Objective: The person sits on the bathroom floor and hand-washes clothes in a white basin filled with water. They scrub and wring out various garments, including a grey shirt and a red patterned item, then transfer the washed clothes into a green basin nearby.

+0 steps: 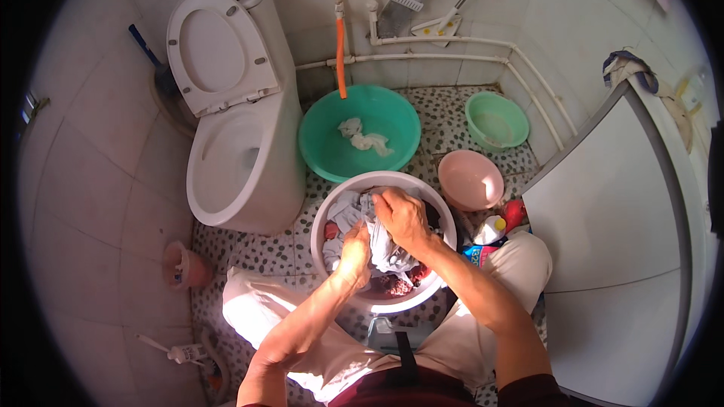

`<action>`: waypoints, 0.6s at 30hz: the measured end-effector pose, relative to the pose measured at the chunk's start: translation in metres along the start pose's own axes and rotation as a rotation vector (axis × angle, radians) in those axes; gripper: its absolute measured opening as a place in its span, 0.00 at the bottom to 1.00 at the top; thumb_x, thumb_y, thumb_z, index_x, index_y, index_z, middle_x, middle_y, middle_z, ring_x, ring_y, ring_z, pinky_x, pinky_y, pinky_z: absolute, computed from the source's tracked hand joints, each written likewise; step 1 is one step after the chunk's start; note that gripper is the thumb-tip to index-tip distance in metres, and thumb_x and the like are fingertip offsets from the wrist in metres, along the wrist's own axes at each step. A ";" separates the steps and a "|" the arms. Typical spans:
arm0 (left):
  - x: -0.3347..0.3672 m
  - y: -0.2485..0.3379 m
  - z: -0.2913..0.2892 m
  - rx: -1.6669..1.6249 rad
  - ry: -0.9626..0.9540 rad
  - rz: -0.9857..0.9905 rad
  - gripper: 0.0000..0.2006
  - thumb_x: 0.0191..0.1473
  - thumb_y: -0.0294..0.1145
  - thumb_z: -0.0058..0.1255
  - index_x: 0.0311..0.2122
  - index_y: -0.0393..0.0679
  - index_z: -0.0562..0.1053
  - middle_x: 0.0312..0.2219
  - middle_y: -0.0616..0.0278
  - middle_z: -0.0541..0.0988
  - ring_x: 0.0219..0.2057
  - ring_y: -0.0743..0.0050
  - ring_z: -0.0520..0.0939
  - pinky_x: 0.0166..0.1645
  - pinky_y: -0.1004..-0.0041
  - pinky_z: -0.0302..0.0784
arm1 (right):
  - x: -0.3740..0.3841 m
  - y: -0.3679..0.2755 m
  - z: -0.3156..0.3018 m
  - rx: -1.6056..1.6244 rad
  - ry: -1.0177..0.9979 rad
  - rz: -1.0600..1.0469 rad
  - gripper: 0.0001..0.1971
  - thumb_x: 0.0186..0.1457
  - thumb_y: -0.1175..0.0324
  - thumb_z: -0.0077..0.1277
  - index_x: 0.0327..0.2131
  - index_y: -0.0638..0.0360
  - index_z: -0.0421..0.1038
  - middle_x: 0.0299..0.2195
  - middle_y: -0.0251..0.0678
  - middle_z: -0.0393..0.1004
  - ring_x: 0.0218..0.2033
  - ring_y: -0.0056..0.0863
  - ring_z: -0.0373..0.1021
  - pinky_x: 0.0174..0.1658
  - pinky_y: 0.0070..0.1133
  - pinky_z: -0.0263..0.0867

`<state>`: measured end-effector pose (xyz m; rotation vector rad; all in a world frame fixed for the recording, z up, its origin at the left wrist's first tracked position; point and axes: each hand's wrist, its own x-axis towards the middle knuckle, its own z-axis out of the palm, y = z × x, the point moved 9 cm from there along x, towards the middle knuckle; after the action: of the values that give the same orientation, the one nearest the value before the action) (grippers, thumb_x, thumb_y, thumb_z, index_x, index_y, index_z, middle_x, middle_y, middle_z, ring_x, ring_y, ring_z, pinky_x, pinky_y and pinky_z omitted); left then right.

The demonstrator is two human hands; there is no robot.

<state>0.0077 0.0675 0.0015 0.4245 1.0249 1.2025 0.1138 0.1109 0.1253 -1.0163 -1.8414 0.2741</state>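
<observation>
Hands: close together over the wash, left hand (pixel 356 252) and right hand (pixel 403 215) both clamped, fingers curled, on one bunched cloth.
Gripped cloth: pale, thin, crumpled white fabric (pixel 383 247), gathered into soft folds between the two hands and hanging just below them.
White basin: round white plastic basin (pixel 317 245) with a smooth, thick rim, directly under the hands; it rings a heap of wet-looking laundry.
Other laundry: wrinkled light-grey cloth (pixel 345 209) beyond the left hand; dark-red patterned cloth (pixel 398 285) on the near side of the hands, partly sunlit.
Green basin: wide, round teal-green plastic basin (pixel 320 136) beyond the hands, with a limp, twisted white cloth (pixel 369 143) lying inside.
Hose: bright orange flexible tube (pixel 341 60), hanging farther beyond the hands, its lower end over the green basin.
Small basins: shallow round pink plastic basin (pixel 464 177) beyond and right of the hands; pale-green round basin (pixel 498 117) farther off that way.
Bottle: white plastic bottle with yellow cap (pixel 490 231), right of the hands.
Toilet: glossy white ceramic toilet (pixel 280 158), lid raised, beyond and left of the hands.
Floor: pebble-patterned tiles (pixel 437 109) around the basins.
</observation>
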 end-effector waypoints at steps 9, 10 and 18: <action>0.017 -0.015 -0.032 -0.020 -0.053 0.015 0.16 0.59 0.26 0.36 0.49 0.36 0.71 0.38 0.54 0.78 0.37 0.65 0.80 0.41 0.71 0.76 | -0.015 -0.038 0.010 0.071 -0.230 -0.103 0.05 0.52 0.67 0.55 0.29 0.55 0.71 0.24 0.32 0.69 0.24 0.24 0.71 0.20 0.23 0.69; 0.007 -0.004 -0.011 0.043 0.035 0.023 0.15 0.60 0.28 0.37 0.49 0.38 0.71 0.35 0.59 0.78 0.34 0.71 0.79 0.39 0.72 0.76 | -0.012 -0.020 0.010 0.078 -0.206 0.017 0.05 0.52 0.68 0.55 0.28 0.56 0.70 0.24 0.33 0.69 0.23 0.25 0.70 0.20 0.24 0.69; 0.001 0.029 -0.016 0.654 -0.161 0.379 0.19 0.62 0.34 0.38 0.56 0.42 0.67 0.41 0.59 0.78 0.44 0.69 0.79 0.48 0.71 0.75 | -0.040 -0.094 0.007 0.027 -0.104 -0.461 0.04 0.48 0.71 0.55 0.26 0.54 0.70 0.24 0.34 0.69 0.22 0.27 0.71 0.24 0.23 0.70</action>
<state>-0.0218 0.0747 0.0147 1.2523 1.2184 1.1138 0.0659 0.0236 0.1502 -0.5432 -2.0992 0.0730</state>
